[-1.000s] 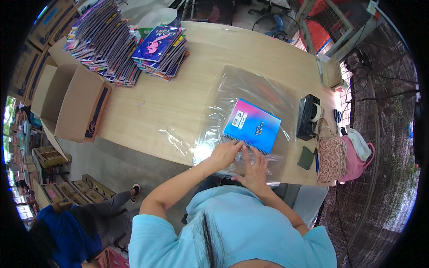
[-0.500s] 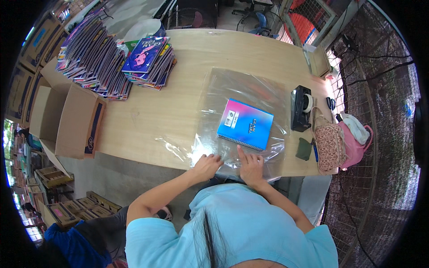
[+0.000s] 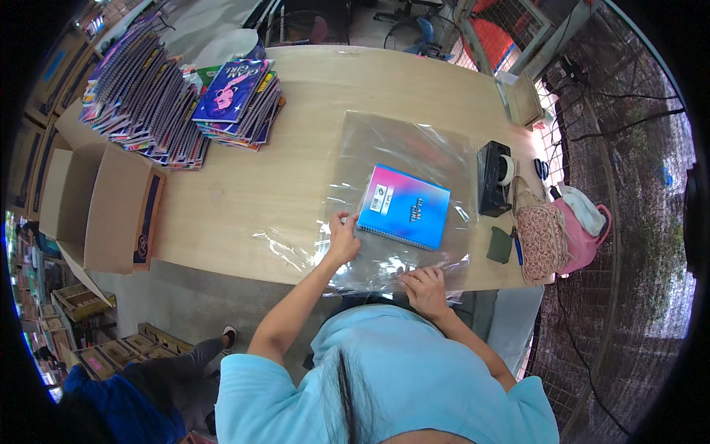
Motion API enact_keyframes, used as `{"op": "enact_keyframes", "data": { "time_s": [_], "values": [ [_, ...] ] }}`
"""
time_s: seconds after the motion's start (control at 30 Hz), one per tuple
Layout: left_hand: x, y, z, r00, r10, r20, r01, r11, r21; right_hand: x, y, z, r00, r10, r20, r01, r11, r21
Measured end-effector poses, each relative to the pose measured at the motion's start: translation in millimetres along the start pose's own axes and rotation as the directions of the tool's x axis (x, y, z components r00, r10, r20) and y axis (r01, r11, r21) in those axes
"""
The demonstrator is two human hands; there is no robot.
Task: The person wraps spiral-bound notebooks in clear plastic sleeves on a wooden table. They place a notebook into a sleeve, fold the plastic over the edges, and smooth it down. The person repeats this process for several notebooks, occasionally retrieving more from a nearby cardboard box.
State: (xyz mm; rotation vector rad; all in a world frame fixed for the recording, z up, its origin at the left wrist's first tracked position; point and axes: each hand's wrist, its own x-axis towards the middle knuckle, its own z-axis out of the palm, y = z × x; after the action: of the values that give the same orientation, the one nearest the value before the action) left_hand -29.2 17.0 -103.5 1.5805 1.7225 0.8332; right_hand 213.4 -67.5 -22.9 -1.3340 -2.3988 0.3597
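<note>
A spiral notebook (image 3: 410,211) with a blue and pink cover lies on clear plastic sheeting (image 3: 384,137) spread over the table. My left hand (image 3: 343,240) rests on the plastic by the notebook's lower left corner, its fingers apart. Closer to the table's front edge, my right hand (image 3: 427,293) has its fingers pinched together on the near part of the plastic sheeting. Folds and shiny creases run through the plastic between both hands.
Tall piles of spiral notebooks (image 3: 144,103) and a shorter notebook stack (image 3: 235,103) stand at the far left, beside an open cardboard box (image 3: 118,207). On the right sit a black tape dispenser (image 3: 491,181), scissors (image 3: 541,169), a patterned pouch (image 3: 542,240) and a pink bag (image 3: 580,237).
My left hand has moved up to the notebook's corner. My right hand has drawn back slightly toward me and right, its extended finger now curled onto the plastic.
</note>
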Motion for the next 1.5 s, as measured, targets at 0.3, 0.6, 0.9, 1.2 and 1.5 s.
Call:
{"op": "enact_keyframes", "data": {
  "time_s": [0.3,0.6,0.9,1.2,1.5],
  "values": [
    [-8.6,2.9,-3.8,0.995,-0.065,0.080,0.066,0.998,-0.007,-1.7,-1.8,-3.6,1.000,0.008,-0.008,-0.008,1.000,0.015],
    [-75.3,130.8,-53.0,0.829,0.389,0.401,-0.543,0.732,0.413,16.8,-2.4,-46.5,0.998,0.055,-0.040,-0.057,0.997,-0.050],
    [87.8,99.4,-131.9,0.583,0.043,0.811,-0.450,0.848,0.279,51.8,129.1,-119.5,0.924,0.374,0.078,-0.379,0.923,0.062],
    [8.7,117.6,-31.0,0.787,0.613,-0.064,-0.583,0.774,0.249,110.9,211.4,-118.3,0.767,0.432,0.474,-0.625,0.668,0.404],
    [-32.7,130.8,31.0,0.865,0.338,0.371,-0.484,0.756,0.440,137.7,198.8,-98.2,0.910,0.393,-0.132,-0.410,0.900,-0.146]
  ]
}}
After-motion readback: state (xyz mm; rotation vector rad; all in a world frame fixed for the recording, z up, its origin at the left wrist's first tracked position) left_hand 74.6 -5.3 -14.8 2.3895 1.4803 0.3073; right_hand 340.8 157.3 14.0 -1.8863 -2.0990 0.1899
